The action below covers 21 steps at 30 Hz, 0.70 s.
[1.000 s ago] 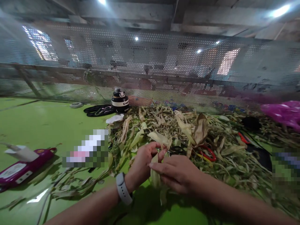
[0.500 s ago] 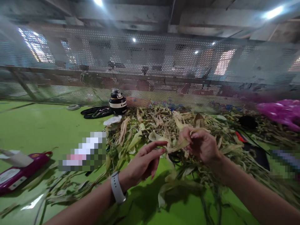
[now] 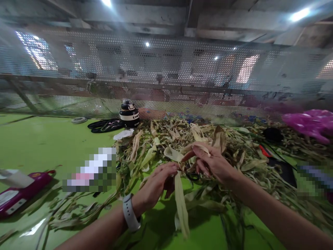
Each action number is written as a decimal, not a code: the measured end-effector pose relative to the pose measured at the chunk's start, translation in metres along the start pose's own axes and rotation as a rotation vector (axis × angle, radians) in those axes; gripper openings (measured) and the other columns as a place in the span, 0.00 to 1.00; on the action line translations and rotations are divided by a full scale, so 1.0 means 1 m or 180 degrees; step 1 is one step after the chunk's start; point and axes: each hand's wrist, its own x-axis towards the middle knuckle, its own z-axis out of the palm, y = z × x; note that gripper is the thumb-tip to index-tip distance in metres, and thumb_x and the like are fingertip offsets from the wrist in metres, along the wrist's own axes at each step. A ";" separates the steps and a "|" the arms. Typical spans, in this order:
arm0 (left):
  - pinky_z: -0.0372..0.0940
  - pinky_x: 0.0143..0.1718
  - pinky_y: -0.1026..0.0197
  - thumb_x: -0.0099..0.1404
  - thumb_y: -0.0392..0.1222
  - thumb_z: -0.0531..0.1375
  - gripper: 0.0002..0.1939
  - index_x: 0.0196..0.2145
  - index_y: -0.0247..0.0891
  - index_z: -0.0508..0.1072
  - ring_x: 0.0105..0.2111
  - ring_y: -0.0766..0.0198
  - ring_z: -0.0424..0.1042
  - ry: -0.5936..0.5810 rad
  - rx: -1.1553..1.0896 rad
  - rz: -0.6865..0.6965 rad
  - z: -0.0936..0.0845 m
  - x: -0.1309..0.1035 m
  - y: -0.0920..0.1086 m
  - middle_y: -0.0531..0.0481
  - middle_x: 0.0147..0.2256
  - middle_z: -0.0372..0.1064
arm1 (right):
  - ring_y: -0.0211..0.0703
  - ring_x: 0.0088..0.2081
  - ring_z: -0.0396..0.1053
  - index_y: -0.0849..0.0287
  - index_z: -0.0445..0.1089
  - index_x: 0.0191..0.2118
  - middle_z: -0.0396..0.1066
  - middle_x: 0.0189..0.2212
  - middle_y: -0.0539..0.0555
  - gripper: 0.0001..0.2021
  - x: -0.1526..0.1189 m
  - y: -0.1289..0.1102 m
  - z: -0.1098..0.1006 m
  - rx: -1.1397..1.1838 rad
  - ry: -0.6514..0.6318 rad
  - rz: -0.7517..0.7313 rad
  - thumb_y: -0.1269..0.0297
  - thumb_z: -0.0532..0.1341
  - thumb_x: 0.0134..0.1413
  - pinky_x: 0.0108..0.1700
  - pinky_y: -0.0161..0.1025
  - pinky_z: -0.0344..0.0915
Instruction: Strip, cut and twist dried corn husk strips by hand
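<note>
Left hand, head view: the left hand [image 3: 157, 182] reaches forward from below, palm turned down, fingers bent together, and their tips are pinching the top of a strip.
Right hand: the right hand [image 3: 214, 163] comes in from the other side, its index finger stretched toward the left fingertips, the other fingers curled under. A dry piece crosses its front; if it pinches this one, I cannot tell.
Husk strip: one pale husk strip [image 3: 182, 206] hangs down from the left fingertips, over the green table [image 3: 57, 137].
Husk pile: beyond both hands and around the right one spreads a husk pile [image 3: 174, 132], with too many pieces for me to count.
Wristband: one white wristband [image 3: 130, 212], on the left wrist.
Bottle: one dark bottle [image 3: 129, 118], beyond the left hand, capped; its content is hidden.
Pink bag: one pink plastic bag [image 3: 309, 123], far to the right of the right hand; what it holds, I cannot see.
Power strip: one purple power strip [image 3: 39, 185], well left of the left hand.
</note>
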 end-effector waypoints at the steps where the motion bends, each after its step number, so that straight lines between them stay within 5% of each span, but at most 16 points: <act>1: 0.47 0.13 0.70 0.59 0.50 0.57 0.13 0.26 0.37 0.66 0.13 0.73 0.55 -0.0035 0.0005 -0.0027 -0.001 0.000 -0.001 0.59 0.15 0.58 | 0.22 0.10 0.49 0.59 0.65 0.37 0.74 0.35 0.52 0.11 0.001 0.000 0.000 -0.0059 0.0031 0.0029 0.56 0.53 0.59 0.18 0.28 0.58; 6: 0.42 0.11 0.71 0.57 0.52 0.59 0.17 0.23 0.35 0.65 0.10 0.77 0.52 -0.0420 0.0449 -0.0075 -0.005 0.002 -0.002 0.60 0.12 0.56 | 0.22 0.10 0.45 0.59 0.64 0.38 0.73 0.32 0.51 0.15 0.001 -0.002 -0.004 -0.0266 -0.0064 0.0429 0.51 0.53 0.58 0.12 0.27 0.43; 12: 0.51 0.11 0.73 0.58 0.54 0.58 0.18 0.23 0.36 0.64 0.10 0.77 0.53 -0.0573 0.0738 0.0055 -0.007 0.003 0.001 0.60 0.13 0.58 | 0.29 0.21 0.57 0.61 0.70 0.41 0.67 0.27 0.49 0.16 0.000 -0.003 -0.017 -0.0813 -0.1228 0.0552 0.54 0.61 0.51 0.21 0.28 0.53; 16: 0.59 0.14 0.71 0.60 0.52 0.56 0.17 0.22 0.36 0.63 0.13 0.73 0.60 -0.0182 0.1237 0.0355 -0.009 0.007 0.000 0.58 0.14 0.60 | 0.34 0.27 0.61 0.63 0.70 0.31 0.65 0.26 0.50 0.14 0.005 0.003 -0.017 -0.1833 -0.0866 -0.0202 0.56 0.57 0.56 0.30 0.31 0.58; 21: 0.60 0.15 0.69 0.61 0.52 0.54 0.17 0.22 0.37 0.62 0.14 0.70 0.64 0.0266 0.1610 0.0604 -0.011 0.010 0.003 0.57 0.16 0.61 | 0.39 0.33 0.63 0.61 0.68 0.31 0.66 0.29 0.53 0.12 0.006 0.004 -0.013 -0.3119 -0.0324 -0.0998 0.59 0.54 0.59 0.36 0.35 0.58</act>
